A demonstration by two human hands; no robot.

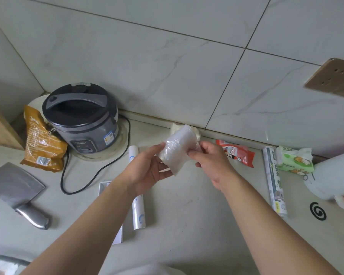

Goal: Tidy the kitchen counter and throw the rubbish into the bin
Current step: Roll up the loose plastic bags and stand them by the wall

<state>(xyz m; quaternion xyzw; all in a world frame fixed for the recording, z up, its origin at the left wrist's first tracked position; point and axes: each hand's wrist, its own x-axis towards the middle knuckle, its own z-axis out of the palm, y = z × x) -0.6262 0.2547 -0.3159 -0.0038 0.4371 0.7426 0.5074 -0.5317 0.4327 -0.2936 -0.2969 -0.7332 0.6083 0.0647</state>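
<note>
Both hands hold a clear, crumpled plastic bag [177, 149] above the middle of the counter [187, 211]. My left hand [147, 171] grips its left and lower side; my right hand [211, 159] pinches its right edge between thumb and fingers. Behind the bag a cream-coloured wad [196, 132] lies against the wall base, partly hidden. A red snack wrapper [239, 153] lies on the counter just right of my right hand. An orange food bag [43, 143] leans beside the rice cooker.
A grey rice cooker [83, 118] with a black cord stands at the back left. A cleaver [18, 191] lies front left. A white roll [138, 211] and a flat white box lie under my left arm. A boxed roll [274, 179], tissue pack [294, 161], white jug [336, 175] and black coil [317, 211] sit right.
</note>
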